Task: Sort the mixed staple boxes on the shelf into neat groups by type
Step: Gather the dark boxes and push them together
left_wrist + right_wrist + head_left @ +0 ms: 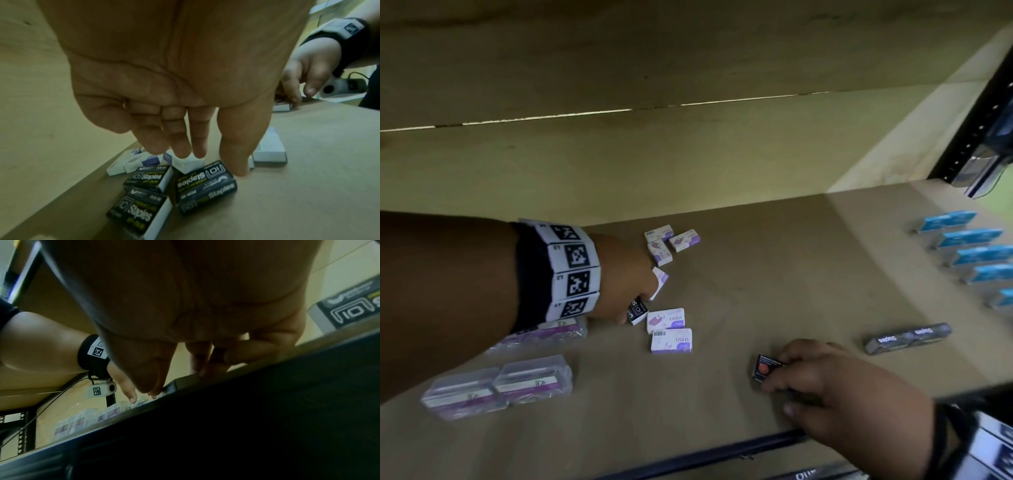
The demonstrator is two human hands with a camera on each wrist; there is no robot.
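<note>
Staple boxes lie scattered on the shelf (774, 260). I see my right hand (835, 387) near the front edge, fingers curled round a small black box (765, 368). My left hand (174, 97), well apart toward the back, hovers with straight fingers over black staple boxes (205, 183) beside white-and-purple boxes (671, 330).

1. On the shelf (774, 274), small staple boxes (673, 240) cluster at the back centre.
2. Wrapped packs (496, 387) lie front left.
3. A row of boxes (969, 253) runs along the right.
4. The long pack (907, 338) lies before that row.
</note>
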